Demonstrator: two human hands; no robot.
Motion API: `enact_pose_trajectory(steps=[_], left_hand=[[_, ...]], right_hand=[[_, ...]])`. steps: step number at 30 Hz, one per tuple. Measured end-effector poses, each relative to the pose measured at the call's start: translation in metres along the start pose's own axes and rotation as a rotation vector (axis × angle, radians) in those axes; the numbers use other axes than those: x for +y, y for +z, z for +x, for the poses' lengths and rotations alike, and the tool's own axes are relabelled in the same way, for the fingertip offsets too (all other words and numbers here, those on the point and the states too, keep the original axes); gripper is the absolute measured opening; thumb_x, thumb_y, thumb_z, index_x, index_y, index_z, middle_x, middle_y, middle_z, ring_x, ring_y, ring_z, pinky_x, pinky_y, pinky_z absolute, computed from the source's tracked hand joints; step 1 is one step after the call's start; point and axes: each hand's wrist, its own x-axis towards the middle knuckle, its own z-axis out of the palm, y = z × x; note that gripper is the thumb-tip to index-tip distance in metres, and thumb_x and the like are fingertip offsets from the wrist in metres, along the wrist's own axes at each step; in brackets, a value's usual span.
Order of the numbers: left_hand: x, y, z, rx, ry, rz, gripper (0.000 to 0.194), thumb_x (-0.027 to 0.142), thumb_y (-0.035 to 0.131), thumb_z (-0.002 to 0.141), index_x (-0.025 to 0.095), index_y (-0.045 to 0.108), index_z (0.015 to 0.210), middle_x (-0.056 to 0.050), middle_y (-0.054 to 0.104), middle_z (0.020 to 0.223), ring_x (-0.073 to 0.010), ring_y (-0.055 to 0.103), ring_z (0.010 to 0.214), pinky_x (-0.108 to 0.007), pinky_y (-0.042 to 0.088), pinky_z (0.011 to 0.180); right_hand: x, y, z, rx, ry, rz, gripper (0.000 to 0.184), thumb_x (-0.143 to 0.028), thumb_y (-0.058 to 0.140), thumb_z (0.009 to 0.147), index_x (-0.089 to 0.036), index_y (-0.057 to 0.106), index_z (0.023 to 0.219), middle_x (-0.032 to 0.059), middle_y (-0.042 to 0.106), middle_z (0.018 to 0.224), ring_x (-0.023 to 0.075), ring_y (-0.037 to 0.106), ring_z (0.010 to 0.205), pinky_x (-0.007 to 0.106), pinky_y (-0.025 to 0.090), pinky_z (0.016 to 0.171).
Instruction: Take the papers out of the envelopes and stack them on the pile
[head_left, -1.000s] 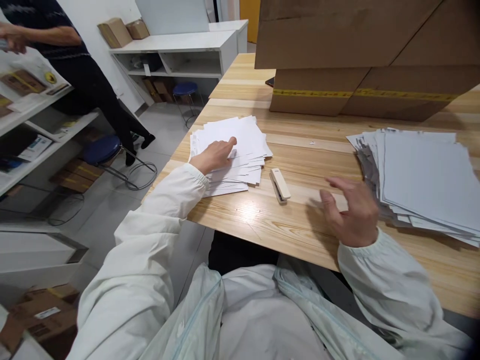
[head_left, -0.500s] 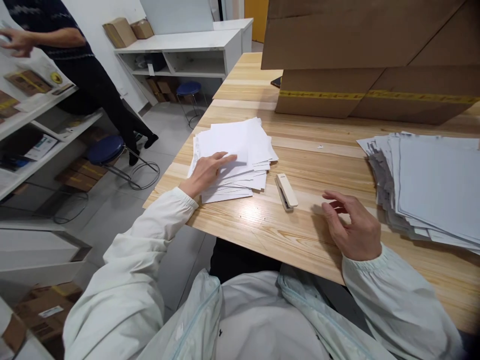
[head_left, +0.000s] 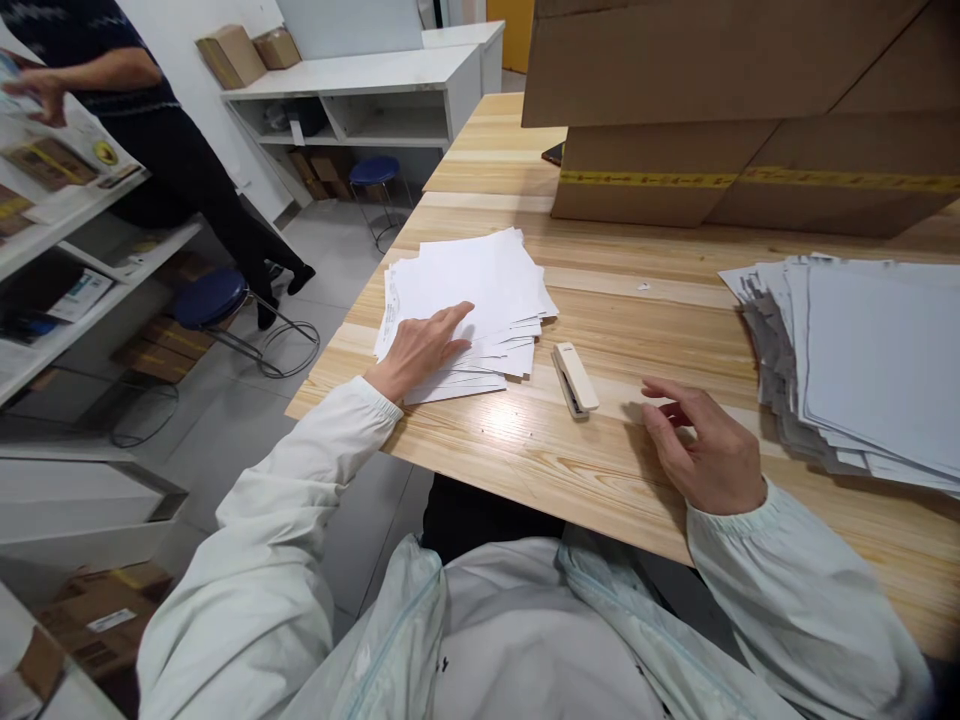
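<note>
My left hand (head_left: 424, 350) rests over the near left part of a loose stack of white paper sheets (head_left: 480, 270), its fingers stretched out and apart. The sheets lie unevenly, some edges jutting out. A cream stapler (head_left: 574, 381) lies on the wooden table to the right of that stack. Farther right, my right hand (head_left: 705, 450) hovers or rests at the table with its fingers loosely curved and nothing between them; whether it touches the wood I cannot tell. Beyond it is a thicker stack of paper (head_left: 885, 350) with ragged edges.
Large cardboard boxes (head_left: 675, 170) with yellow tape stand at the table's back. The table's left edge drops to a grey floor with blue stools (head_left: 210, 297). Another person (head_left: 150, 130) stands at white shelves on the left. A dark phone-like object (head_left: 553, 153) lies beside the boxes.
My left hand has shifted slightly, and its thumb now shows apart from the fingers. The lifted-looking sheet edge under it now lies flat. My right hand stays in place.
</note>
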Motion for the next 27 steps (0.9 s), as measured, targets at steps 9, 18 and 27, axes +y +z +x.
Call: enact_pose_trajectory(steps=[9, 18, 27], left_hand=[[0.004, -0.006, 0.001, -0.104, 0.044, 0.083, 0.050, 0.031, 0.045, 0.098, 0.020, 0.036, 0.146, -0.013, 0.074, 0.104, -0.0247, 0.070, 0.088, -0.032, 0.048, 0.073], [0.002, -0.003, 0.002, -0.087, 0.112, 0.103, 0.062, 0.010, 0.026, 0.097, 0.025, 0.024, 0.157, -0.014, 0.068, 0.109, -0.0195, 0.066, 0.078, -0.033, 0.050, 0.073], [-0.003, -0.003, -0.007, 0.031, 0.055, 0.070, 0.043, 0.004, 0.034, 0.093, 0.019, 0.065, 0.121, -0.011, 0.067, 0.121, -0.0193, 0.069, 0.092, -0.027, 0.047, 0.065]], right_hand=[[0.002, 0.002, 0.000, -0.013, -0.012, -0.025, 0.025, -0.029, 0.056, 0.096, -0.021, 0.066, 0.118, 0.0082, 0.074, 0.099, 0.0175, 0.069, 0.068, 0.032, 0.056, 0.062], [0.004, 0.003, 0.000, -0.002, -0.013, -0.012, 0.026, -0.029, 0.056, 0.096, -0.020, 0.066, 0.118, 0.0081, 0.075, 0.099, 0.0179, 0.070, 0.068, 0.032, 0.056, 0.061], [0.004, 0.005, -0.001, 0.002, -0.015, -0.021, 0.027, -0.030, 0.056, 0.096, -0.018, 0.067, 0.118, 0.0076, 0.075, 0.098, 0.0156, 0.070, 0.067, 0.028, 0.055, 0.061]])
